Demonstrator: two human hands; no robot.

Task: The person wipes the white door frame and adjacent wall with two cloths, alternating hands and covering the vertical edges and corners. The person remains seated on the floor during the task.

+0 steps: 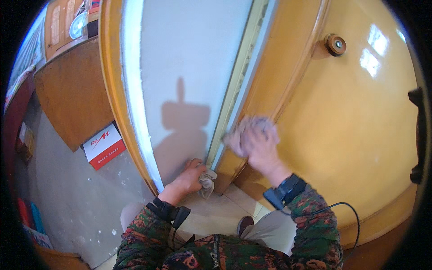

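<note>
My right hand [262, 146] is closed on a greyish-pink rag [261, 121] and presses it against the yellow-brown wooden door frame [270, 90], beside its pale inner edge. Lower and to the left, my left hand [191, 176] grips a crumpled off-white cloth [207, 183] near the bottom of the white wall panel [189, 49]. That cloth hangs below the fingers, and part of it is hidden behind them. A shadow falls on the panel above my left hand.
At the right, a glossy yellow wooden door [351, 126] carries a round knob [335, 45]. Left of the panel runs a wooden trim [118, 90]. A red and white box [105, 146] lies on the grey floor [90, 202] by a brown wooden panel [76, 90]. A black cable [355, 211] loops from my right wrist.
</note>
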